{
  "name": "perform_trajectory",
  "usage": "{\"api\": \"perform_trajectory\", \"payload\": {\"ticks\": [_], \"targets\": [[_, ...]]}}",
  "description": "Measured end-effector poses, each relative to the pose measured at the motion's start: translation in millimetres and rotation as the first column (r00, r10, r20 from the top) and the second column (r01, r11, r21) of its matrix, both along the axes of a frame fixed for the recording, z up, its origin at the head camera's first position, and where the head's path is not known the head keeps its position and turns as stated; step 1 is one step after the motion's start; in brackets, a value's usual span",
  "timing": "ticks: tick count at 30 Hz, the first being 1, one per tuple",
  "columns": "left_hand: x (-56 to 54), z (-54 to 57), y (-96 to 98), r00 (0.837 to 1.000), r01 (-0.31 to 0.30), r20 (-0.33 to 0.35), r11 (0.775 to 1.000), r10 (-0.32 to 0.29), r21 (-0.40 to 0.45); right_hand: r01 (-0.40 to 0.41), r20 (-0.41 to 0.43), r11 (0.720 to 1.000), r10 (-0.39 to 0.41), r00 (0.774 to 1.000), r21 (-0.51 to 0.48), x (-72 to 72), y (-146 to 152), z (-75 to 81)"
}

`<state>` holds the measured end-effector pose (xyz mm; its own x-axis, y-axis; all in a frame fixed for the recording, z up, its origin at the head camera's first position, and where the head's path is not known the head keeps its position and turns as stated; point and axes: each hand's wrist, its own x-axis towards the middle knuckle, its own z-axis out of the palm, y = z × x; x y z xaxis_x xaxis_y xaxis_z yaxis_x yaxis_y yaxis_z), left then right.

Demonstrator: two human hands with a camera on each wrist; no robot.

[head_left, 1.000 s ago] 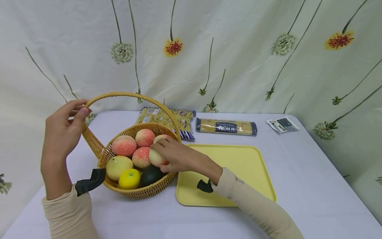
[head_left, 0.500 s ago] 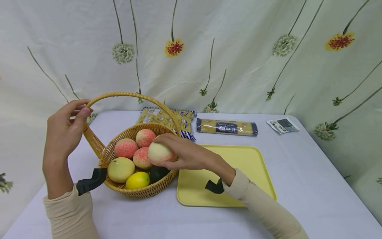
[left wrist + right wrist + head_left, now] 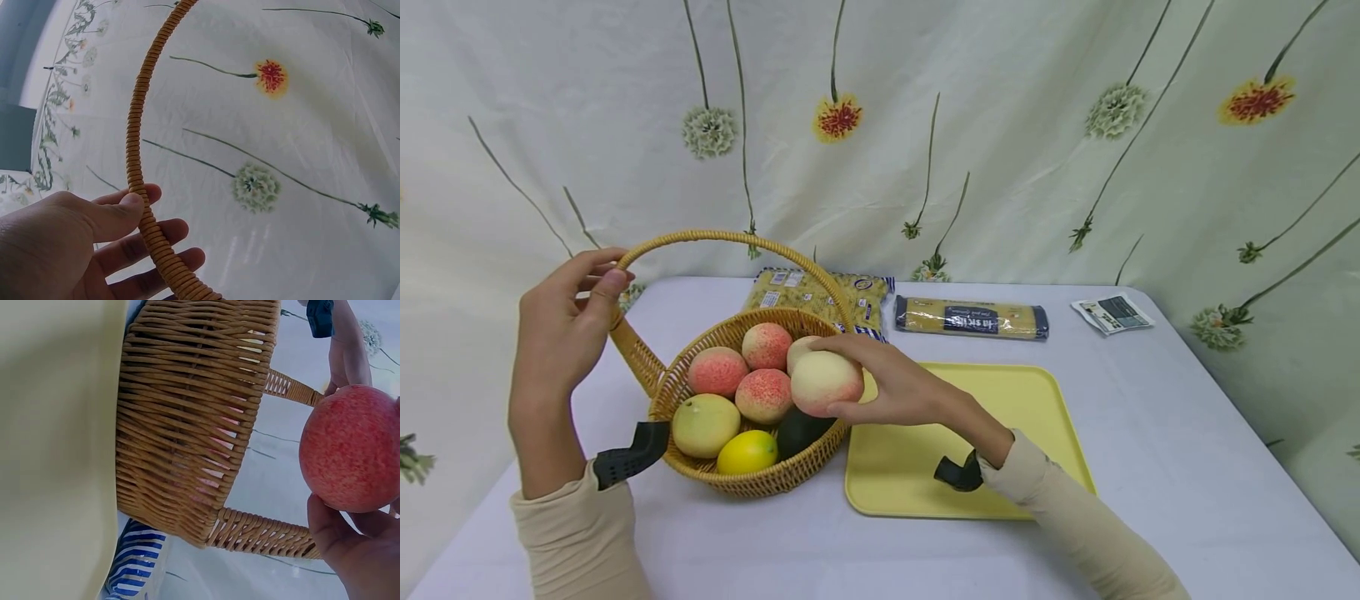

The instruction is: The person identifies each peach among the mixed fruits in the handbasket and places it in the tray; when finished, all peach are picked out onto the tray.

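My left hand (image 3: pixel 568 321) pinches the left side of the handle (image 3: pixel 134 125) of a wicker basket (image 3: pixel 752 483), thumb on one side and fingers behind. My right hand (image 3: pixel 891 383) grips a pale peach with a pink blush (image 3: pixel 826 383), raised over the basket's right rim. In the right wrist view the peach (image 3: pixel 353 450) shows its red side, thumb and fingers around it. Inside the basket lie several more peaches (image 3: pixel 763 396), a yellow-green round fruit (image 3: pixel 705 426), a lemon (image 3: pixel 747 452) and a dark green avocado (image 3: pixel 801 432), partly hidden under the held peach.
A yellow tray (image 3: pixel 910 492) lies right of the basket, beneath my right forearm. Behind stand a bag of pasta (image 3: pixel 865 292), a long spaghetti pack (image 3: pixel 970 319) and a small white sachet (image 3: pixel 1112 314). A flowered cloth (image 3: pixel 1015 167) hangs at the table's back edge.
My right hand has lifted the peach out from among the fruit and moved it slightly right. The lemon and avocado have shifted a little to the right. My left hand keeps its hold.
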<state>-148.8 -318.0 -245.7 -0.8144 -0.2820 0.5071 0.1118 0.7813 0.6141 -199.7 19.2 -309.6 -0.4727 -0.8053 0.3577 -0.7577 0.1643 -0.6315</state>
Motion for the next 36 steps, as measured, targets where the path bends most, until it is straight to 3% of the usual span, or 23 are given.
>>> {"api": "perform_trajectory", "payload": {"ticks": [7, 15, 23, 28, 36], "targets": [[-0.3, 0.6, 0.5, 1.0, 0.007, -0.012, 1.0, -0.007, 0.003, 0.025, 0.022, 1.0, -0.025, 0.999, 0.015, 2.7, 13, -0.3], [-1.5, 0.4, -1.1, 1.0, 0.015, -0.008, 1.0, -0.015, 0.007, 0.021, 0.112, 0.999, -0.017, 0.994, -0.038, -0.1, 28, -2.4], [-0.9, 0.1, -0.9, 1.0, 0.012, 0.005, 1.0, -0.013, 0.007, 0.017, 0.125, 0.993, -0.003, 0.992, -0.114, -7.2, 41, -7.6], [-0.4, 0.3, -1.0, 1.0, 0.01, 0.013, 1.0, -0.011, 0.008, 0.036, 0.205, 0.985, 0.0, 0.979, -0.171, -10.7, 47, -9.8], [-0.1, 0.4, 0.3, 1.0, 0.011, 0.005, 1.0, -0.011, 0.007, 0.086, 0.29, 0.981, -0.032, 0.956, -0.176, -16.6, 52, -9.4]]}}
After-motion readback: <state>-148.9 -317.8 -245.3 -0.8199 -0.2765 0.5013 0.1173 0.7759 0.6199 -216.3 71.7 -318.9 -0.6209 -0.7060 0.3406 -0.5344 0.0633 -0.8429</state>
